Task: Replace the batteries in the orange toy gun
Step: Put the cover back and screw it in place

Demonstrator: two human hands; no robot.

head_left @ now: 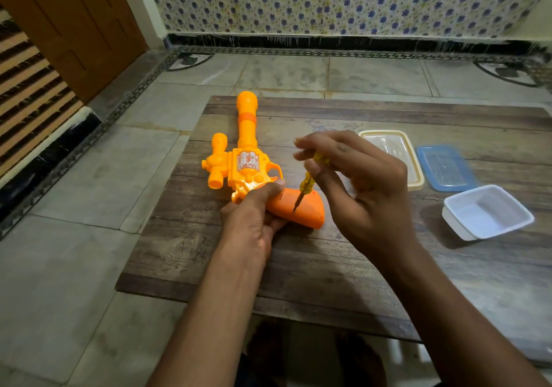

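Left hand (254,216) holds the orange toy gun (248,159); right hand (358,183) pinches a screwdriver (309,180) on its handle

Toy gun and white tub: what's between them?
Head view: the right hand, gripping a yellow screwdriver with its tip on the toy gun; otherwise bare tabletop.

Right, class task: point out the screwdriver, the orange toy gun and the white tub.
screwdriver (307,182), head view, on its yellow handle.
orange toy gun (247,129), head view, on its barrel.
white tub (485,215), head view, on its bare inside.

The left hand (251,222) and right hand (367,183) are bare, like both forearms (215,312).
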